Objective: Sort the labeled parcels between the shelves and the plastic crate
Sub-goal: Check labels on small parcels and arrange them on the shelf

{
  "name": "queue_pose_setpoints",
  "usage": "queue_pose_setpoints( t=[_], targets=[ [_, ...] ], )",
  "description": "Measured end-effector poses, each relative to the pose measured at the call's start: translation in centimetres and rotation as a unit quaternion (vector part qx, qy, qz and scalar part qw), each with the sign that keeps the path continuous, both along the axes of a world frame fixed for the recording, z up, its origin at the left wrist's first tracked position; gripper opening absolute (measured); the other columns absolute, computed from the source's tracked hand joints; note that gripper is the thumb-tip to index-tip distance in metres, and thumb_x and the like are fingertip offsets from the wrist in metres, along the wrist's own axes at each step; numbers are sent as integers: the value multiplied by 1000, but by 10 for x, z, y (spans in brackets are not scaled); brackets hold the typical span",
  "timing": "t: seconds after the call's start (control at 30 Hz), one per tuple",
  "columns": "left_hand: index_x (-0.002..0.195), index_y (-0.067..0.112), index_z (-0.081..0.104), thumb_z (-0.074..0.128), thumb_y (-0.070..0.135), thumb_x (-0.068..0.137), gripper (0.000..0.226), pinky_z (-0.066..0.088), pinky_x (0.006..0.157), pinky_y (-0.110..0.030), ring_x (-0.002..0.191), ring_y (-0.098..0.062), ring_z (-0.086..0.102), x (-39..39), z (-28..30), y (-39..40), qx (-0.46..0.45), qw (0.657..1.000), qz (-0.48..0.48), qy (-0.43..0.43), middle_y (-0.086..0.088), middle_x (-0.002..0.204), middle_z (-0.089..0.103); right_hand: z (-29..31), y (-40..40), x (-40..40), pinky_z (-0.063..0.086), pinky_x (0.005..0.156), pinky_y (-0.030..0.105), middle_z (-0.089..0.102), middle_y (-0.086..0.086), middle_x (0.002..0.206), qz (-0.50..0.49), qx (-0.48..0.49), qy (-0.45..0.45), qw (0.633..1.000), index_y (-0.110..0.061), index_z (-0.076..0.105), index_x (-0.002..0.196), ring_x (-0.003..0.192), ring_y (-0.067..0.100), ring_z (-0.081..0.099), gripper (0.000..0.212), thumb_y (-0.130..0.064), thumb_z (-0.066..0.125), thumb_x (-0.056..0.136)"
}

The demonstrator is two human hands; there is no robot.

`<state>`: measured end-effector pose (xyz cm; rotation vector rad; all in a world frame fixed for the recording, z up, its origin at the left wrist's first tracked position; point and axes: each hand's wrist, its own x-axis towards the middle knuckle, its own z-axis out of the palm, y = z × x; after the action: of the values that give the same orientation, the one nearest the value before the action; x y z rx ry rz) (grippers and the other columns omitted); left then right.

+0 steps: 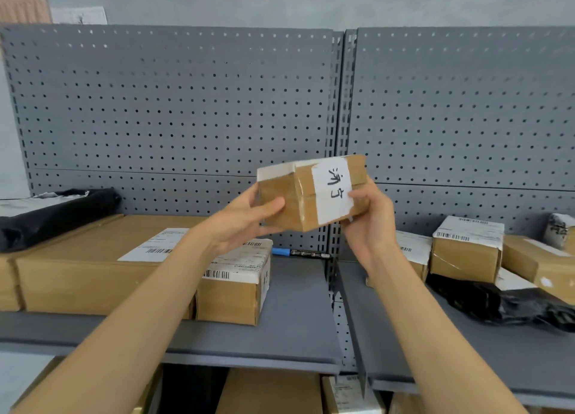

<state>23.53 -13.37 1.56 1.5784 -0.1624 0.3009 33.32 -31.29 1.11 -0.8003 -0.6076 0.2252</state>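
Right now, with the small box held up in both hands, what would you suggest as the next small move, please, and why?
Probably lower the small box onto the bare patch of shelf beside the marker pen. Both the left hand and right hand hold it clear above that gap, its handwritten label already facing you.

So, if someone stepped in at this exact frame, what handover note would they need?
Left hand: gripping the left end of the small parcel, held up in front of the pegboard.
Right hand: gripping its right end, thumb on the handwritten white label.
Left shelf: large flat box, a smaller labeled box, a black bag, a blue-capped marker.
Right shelf: several labeled boxes and a black bag.
Done: those parcels sit shelved.
Left: place the held parcel. The crate is not in view.
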Motion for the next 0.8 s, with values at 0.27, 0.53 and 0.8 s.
queue_pose_setpoints(
  t=[0.27, 0.53, 0.8],
  targets=[
    [136, 35, 30, 81, -1, 61, 98, 50, 82, -16, 111, 5, 53, 5, -14, -23, 123, 983, 104, -91, 15, 131, 48, -15, -8, -3, 46, 86, 30, 59, -4, 112, -71, -141, 11, 987, -28, 51, 119, 107, 11, 55, 29, -25, 59, 91],
    [134, 33, 21, 78, -3, 67, 96, 31, 93, 0, 122, 20, 30, 18, -14, -32, 256, 956, 99, -106, 30, 131, 30, -15, -8, -3, 47, 86, 31, 65, 1, 123, -16, -115, 6, 993, -22, 50, 132, 111, 17, 61, 40, -38, 43, 96],
    [135, 36, 27, 78, 40, 69, 83, 41, 68, -1, 111, 1, 50, 7, -12, -28, 328, 936, 125, 36, 24, 118, 48, -29, -13, -4, 46, 70, 27, 67, -7, 105, -31, -280, 11, 959, -28, 56, 122, 90, 9, 62, 34, -40, 50, 91]
  ],
)
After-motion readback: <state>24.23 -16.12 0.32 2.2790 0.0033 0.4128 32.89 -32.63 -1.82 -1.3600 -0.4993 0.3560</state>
